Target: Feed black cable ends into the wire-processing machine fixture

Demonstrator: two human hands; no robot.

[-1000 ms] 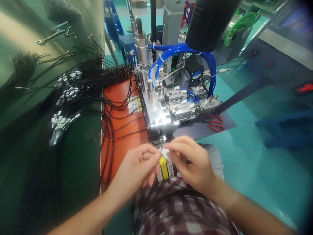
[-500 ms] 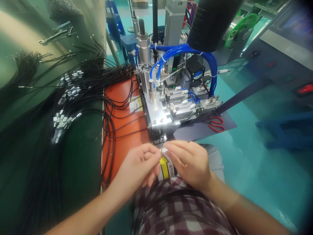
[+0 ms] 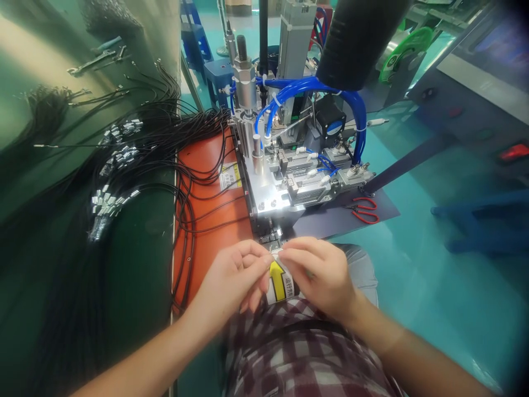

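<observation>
My left hand (image 3: 231, 278) and my right hand (image 3: 318, 273) meet fingertip to fingertip just in front of the metal machine (image 3: 285, 176), above a label with a yellow arrow (image 3: 279, 281). Both hands are pinched closed on something small between them that I cannot make out. A thin dark strand seems to run under my right fingers. My checked shirt (image 3: 297, 353) fills the bottom of the view.
Bundles of black cables (image 3: 136, 160) with silver end pieces (image 3: 105, 201) lie over the green bench (image 3: 124, 264) and the orange mat (image 3: 206, 220) at left. Blue air hoses (image 3: 314, 88) loop over the machine. Red-handled scissors (image 3: 363, 209) lie on a dark sheet at right.
The two hands have drawn slightly closer and their fingertips have shifted a little; otherwise nothing has moved.
</observation>
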